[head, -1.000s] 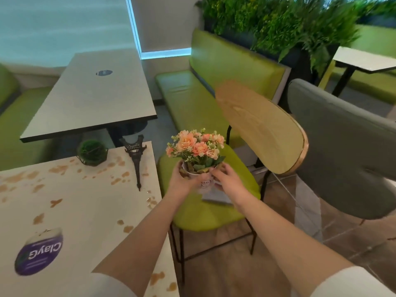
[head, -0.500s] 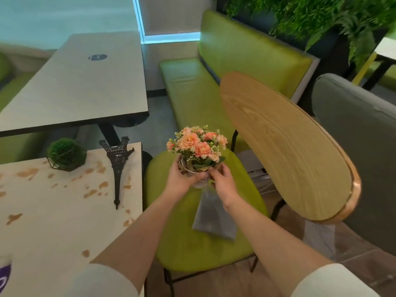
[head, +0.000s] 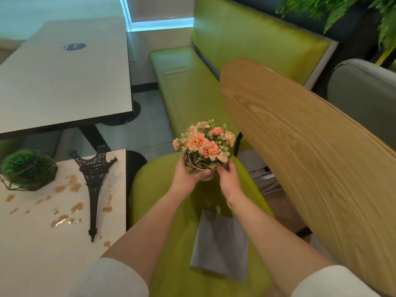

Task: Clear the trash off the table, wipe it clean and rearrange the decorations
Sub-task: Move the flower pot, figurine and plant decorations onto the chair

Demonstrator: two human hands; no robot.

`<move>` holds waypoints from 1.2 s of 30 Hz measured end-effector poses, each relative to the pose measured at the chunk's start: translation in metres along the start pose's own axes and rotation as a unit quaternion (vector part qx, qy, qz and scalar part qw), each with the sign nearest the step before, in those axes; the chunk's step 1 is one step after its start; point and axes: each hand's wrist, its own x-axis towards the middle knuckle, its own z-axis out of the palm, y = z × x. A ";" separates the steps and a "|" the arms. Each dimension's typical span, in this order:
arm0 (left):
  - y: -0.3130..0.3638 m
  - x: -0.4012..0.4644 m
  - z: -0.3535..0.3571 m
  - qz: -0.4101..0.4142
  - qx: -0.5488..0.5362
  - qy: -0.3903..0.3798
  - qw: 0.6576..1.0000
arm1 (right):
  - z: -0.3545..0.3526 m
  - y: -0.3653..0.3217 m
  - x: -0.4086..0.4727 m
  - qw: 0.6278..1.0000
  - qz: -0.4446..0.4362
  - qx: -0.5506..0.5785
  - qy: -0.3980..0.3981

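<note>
A small pot of orange flowers (head: 204, 144) hangs over the green chair seat (head: 162, 189). My left hand (head: 187, 175) grips its left side and my right hand (head: 228, 181) grips its right side. The white table (head: 42, 254) at the left carries brown spill stains (head: 70, 185). A black Eiffel tower figure (head: 94, 187) lies flat on it, base toward the far edge. A green moss ball in a wire frame (head: 27, 169) sits at the table's far left. A grey cloth (head: 220, 243) lies on the chair seat below my arms.
The chair's wooden backrest (head: 304, 168) rises close on the right. A green bench (head: 188, 86) runs behind the chair. Another grey table (head: 64, 71) stands beyond the white one. A grey chair back (head: 362, 95) and green plants (head: 342, 9) are at the far right.
The view has moved closer and tilted down over the chair. Both hands have brought the flower pot lower toward the seat, and more of the grey cloth shows.
</note>
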 end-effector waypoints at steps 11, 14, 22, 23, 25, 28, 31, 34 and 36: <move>0.001 -0.008 -0.009 -0.025 -0.005 0.028 0.999 | -0.004 0.011 -0.004 0.996 0.022 -0.082 0.003; 0.002 -0.022 -0.023 -0.045 0.031 0.058 0.997 | 0.002 0.015 -0.022 0.997 0.021 -0.073 0.030; -0.006 -0.081 -0.100 -0.077 0.121 0.141 0.979 | 0.027 0.020 -0.080 0.995 0.033 -0.086 0.041; -0.008 -0.087 -0.113 -0.080 0.134 0.163 0.974 | 0.035 0.019 -0.086 0.995 0.028 -0.092 0.020; -0.011 -0.098 -0.135 -0.085 0.146 0.204 0.964 | 0.051 0.015 -0.094 0.995 0.026 -0.096 -0.023; -0.022 -0.114 -0.165 -0.112 0.179 0.250 0.945 | 0.077 0.010 -0.103 0.989 0.025 -0.123 -0.078; -0.041 -0.123 -0.186 -0.141 0.229 0.278 0.922 | 0.097 0.011 -0.109 0.980 0.020 -0.151 -0.128; -0.052 -0.125 -0.194 -0.171 0.273 0.298 0.899 | 0.111 0.013 -0.113 0.968 0.018 -0.179 -0.173; -0.052 -0.125 -0.194 -0.175 0.282 0.304 0.893 | 0.117 0.015 -0.114 0.960 0.012 -0.199 -0.197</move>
